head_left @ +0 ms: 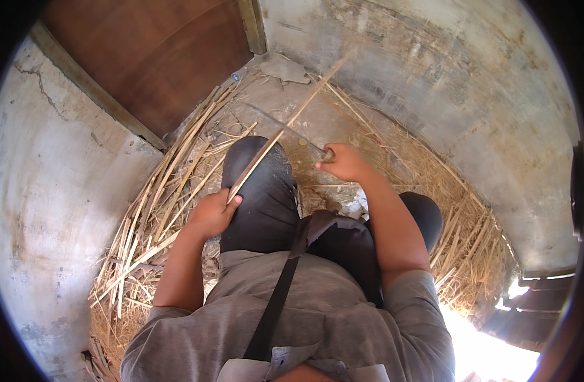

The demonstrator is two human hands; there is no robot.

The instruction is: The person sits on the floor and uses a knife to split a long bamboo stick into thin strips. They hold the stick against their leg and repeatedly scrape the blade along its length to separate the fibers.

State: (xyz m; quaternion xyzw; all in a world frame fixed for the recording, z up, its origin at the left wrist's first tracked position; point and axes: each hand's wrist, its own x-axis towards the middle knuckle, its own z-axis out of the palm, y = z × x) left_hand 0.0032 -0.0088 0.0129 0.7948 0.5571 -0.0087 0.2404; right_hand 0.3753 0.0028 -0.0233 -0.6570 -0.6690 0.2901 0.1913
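Observation:
My left hand [213, 213] is closed round the lower end of a long, narrow bamboo strip [261, 153], which slants up and away to the right over my left knee. In my right hand [344, 163] is the handle of a knife [292, 132] with a long, thin, dark blade. The blade points up and left and crosses the strip just beyond the knee. They look to be in contact there, though I cannot tell how deep the edge sits. The strip's far end is blurred against the wall.
Long split strips [171, 172] lie heaped along the left wall. Shavings and more strips [464, 235] pile up on the right. A brown door panel [158, 57] stands at the far left, and a stained wall [445, 70] curves round the right. A dark strap [273, 312] crosses my chest.

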